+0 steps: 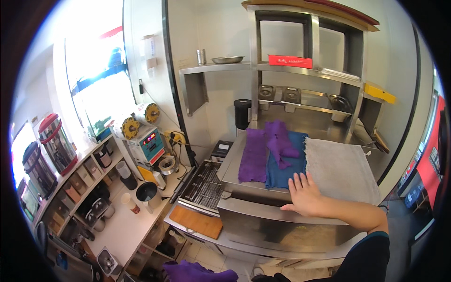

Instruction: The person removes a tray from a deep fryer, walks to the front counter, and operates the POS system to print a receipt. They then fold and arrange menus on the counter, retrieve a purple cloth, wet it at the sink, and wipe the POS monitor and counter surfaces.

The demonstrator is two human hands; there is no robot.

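My right hand [304,197], palm down with fingers spread, is at the front top edge of a stainless-steel machine [282,229]. It holds nothing visible; whether the palm presses on the steel is hard to tell. Just beyond the fingertips lies a blue cloth [282,172]. A crumpled purple cloth [280,142] rests partly over the blue one, and a flat purple cloth [252,155] is to its left. A whitish-grey cloth [338,165] covers the top's right part. Another purple cloth [199,271] shows at the bottom of the picture. My left hand is out of view.
A wire conveyor belt [206,187] extends from the machine's left side, with a wooden board [197,220] in front. On the left counter [123,225] stand a cup-sealing machine [148,141], a black-rimmed pitcher [148,195] and paper cups [129,202]. Steel shelving [218,67] rises behind.
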